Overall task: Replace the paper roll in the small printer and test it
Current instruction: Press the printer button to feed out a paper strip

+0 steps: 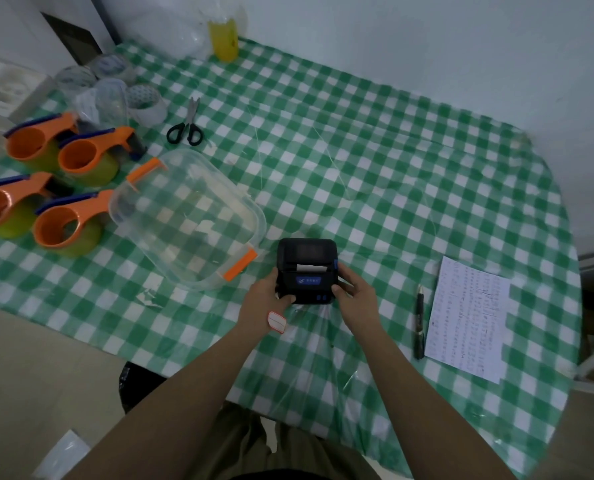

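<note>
Steadying small black printer at lower centre of frame, left hand and right hand grasping opposite sides, white paper strip showing at slot, likely for testing.

Plenty of open checkered counter behind and to the right of the printer, so that's the easy way in. The left is crowded: a clear plastic container with orange clips sits just beside the printer, then four orange tape dispensers and some tape rolls further out. Scissors lie behind the container. On the right, a pen and a printed sheet lie flat, with a clear lane between them and the printer. Both hands flank the printer's sides.
</note>
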A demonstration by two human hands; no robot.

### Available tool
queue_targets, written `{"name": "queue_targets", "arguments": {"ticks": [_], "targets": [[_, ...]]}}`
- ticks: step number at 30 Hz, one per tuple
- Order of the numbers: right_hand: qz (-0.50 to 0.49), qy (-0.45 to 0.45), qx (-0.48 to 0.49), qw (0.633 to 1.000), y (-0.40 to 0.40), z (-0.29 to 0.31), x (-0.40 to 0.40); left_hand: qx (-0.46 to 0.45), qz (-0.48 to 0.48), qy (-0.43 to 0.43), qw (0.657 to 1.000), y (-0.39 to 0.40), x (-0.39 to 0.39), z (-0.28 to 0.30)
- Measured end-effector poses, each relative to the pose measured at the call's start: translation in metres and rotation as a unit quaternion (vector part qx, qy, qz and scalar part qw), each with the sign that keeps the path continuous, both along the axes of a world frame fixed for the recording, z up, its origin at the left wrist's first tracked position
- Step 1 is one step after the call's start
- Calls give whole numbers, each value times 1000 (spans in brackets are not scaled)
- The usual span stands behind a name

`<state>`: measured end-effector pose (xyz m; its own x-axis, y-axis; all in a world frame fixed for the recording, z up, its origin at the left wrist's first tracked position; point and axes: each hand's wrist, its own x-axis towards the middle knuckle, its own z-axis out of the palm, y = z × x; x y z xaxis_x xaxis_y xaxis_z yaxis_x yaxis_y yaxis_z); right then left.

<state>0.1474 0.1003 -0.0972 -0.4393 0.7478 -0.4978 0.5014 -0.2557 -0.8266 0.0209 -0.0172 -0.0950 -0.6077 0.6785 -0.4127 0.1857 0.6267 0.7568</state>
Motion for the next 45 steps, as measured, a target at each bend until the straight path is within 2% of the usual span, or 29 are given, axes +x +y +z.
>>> {"name": "queue_targets", "arguments": {"ticks": [45], "targets": [[18, 20, 25, 999, -4, -1, 3, -39, 18, 19, 999, 3, 8, 6]]}}
